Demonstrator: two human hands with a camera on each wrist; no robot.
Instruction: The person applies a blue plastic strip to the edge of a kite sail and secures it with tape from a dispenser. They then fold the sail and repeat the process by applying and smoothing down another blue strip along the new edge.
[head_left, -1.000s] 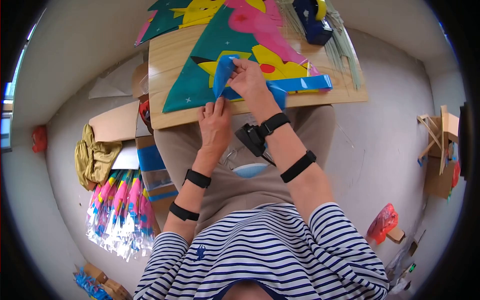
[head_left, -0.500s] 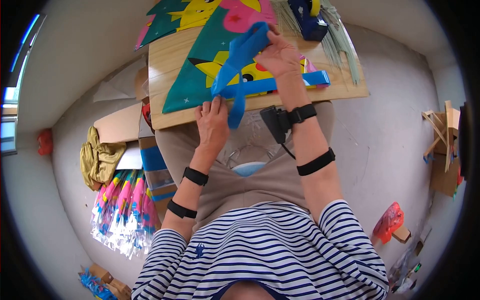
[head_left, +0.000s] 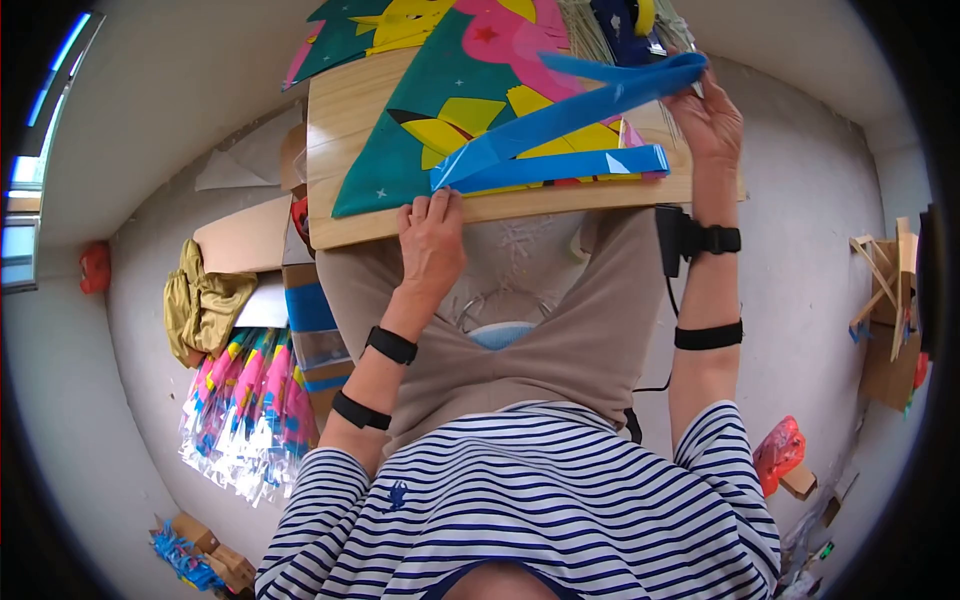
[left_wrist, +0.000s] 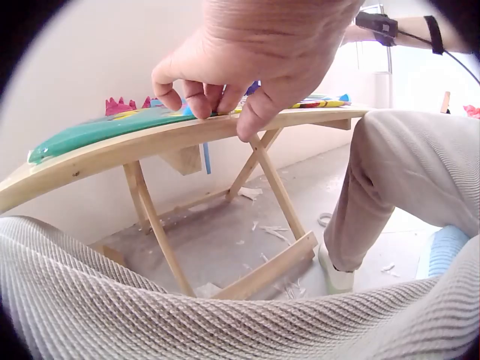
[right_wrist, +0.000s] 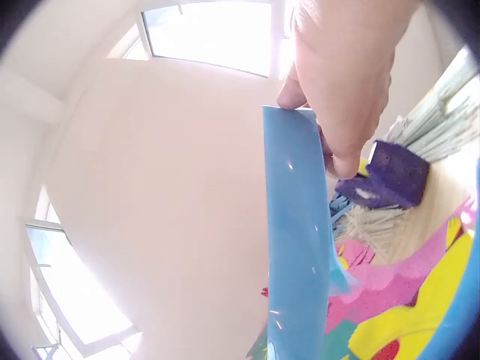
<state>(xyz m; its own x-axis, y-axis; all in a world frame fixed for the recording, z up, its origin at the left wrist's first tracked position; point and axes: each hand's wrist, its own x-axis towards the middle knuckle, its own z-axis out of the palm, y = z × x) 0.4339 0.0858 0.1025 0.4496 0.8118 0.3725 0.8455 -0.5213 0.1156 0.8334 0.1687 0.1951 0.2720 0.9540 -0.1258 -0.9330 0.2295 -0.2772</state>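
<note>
A printed triangular sheet, like a kite sail (head_left: 385,165), lies on the wooden table in green, pink and yellow. My right hand (head_left: 712,120), out past the table's right side, pinches a folded blue plastic ribbon (head_left: 575,112). The ribbon slants taut from there down to the sheet's near edge, and its loose end trails leftward over the pink print. Another blue length lies along that edge. At the left end of the ribbon, my left hand (head_left: 432,235) presses with bent fingertips; in the left wrist view its thumb (left_wrist: 259,112) touches the table's edge.
A dark blue tape dispenser (right_wrist: 394,176) and a bundle of thin pale sticks (right_wrist: 442,109) lie at the table's far right. More printed sheets (head_left: 385,30) overlap the far left edge. Bundled printed pieces (head_left: 245,400) hang beside cardboard boxes at left. The person's knees are under the table.
My right hand has swung rightward from the middle of the sheet, drawing the blue ribbon out from a loose loop into a long straight run. The left hand has stayed at the near edge.
</note>
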